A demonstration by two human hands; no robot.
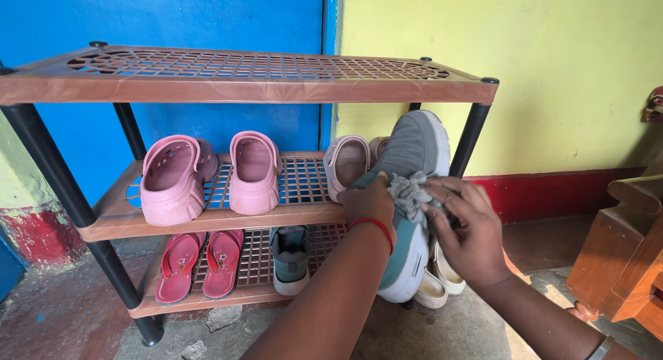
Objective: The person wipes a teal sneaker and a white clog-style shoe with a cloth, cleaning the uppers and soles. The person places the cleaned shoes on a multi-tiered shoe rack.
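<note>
My left hand (pixel 369 202), with a red thread on the wrist, grips a grey sneaker with a white sole (pixel 412 153) and holds it upright in front of the middle shelf. My right hand (pixel 469 230) presses a crumpled grey cloth (pixel 411 193) against the side of that sneaker. Both hands are at the right end of the brown plastic shoe rack (pixel 242 91).
On the middle shelf stand a pair of pink clogs (pixel 207 173) and a beige clog (pixel 345 163). The bottom shelf holds red sandals (pixel 200 263), a second grey sneaker (pixel 290 260) and white shoes (pixel 442 280). Brown wooden furniture (pixel 621 249) is at the right.
</note>
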